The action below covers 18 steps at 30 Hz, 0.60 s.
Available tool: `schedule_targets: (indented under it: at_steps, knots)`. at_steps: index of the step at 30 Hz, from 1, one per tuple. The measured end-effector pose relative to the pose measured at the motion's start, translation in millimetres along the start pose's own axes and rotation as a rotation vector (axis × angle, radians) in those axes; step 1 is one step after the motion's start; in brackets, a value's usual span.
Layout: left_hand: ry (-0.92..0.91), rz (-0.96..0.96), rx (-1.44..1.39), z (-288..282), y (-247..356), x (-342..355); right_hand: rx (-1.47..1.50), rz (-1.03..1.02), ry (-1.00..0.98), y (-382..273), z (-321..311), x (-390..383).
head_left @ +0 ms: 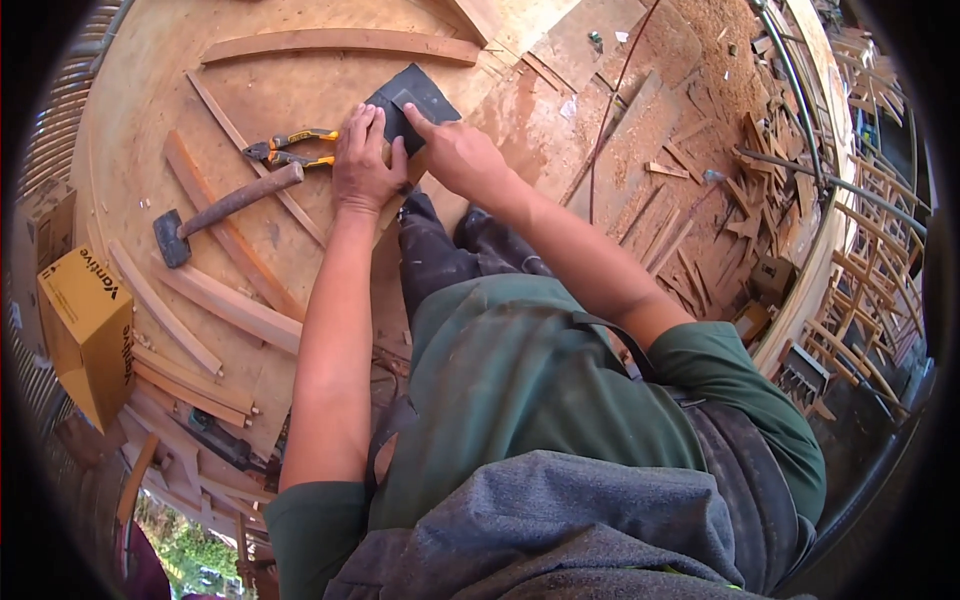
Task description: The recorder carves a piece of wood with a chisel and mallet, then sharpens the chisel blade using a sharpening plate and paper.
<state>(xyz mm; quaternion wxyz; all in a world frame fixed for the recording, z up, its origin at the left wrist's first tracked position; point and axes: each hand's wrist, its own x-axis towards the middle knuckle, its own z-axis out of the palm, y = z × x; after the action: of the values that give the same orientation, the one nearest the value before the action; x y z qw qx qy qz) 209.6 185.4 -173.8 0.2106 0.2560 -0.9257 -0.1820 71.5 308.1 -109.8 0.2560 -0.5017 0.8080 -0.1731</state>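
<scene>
A dark, flat rectangular slab (434, 97) lies at the edge of the wooden work surface, in front of my body. My left hand (362, 165) holds its left side, with the fingers along the edge and the thumb at the near corner. My right hand (460, 158) is closed at the slab's near right edge. Its index finger stretches out and presses on a small grey flat piece (402, 98) on top; the other fingers are curled and partly hidden. Left of my left hand are pliers (290, 148) with orange and black handles, and a wooden-handled hammer (225, 210).
Curved wooden strips (340, 42) lie across the plywood surface (130, 110). A yellow-brown cardboard box (88, 330) stands at the left. Offcuts (745, 215) and sawdust cover the floor at right, with a dark red cord (598, 150) running across it. Wooden frames (875, 270) stand beyond.
</scene>
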Motion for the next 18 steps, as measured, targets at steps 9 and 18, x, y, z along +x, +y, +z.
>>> schedule_targets:
  at_steps: [9, 18]
  knots:
    - [0.031, 0.004, 0.013, 3, -1, 2, 0.126, -0.096, 0.075, -8, 0, 21]
    - [0.021, 0.002, 0.016, 5, 1, -2, 0.087, -0.116, 0.065, -7, -3, 19]
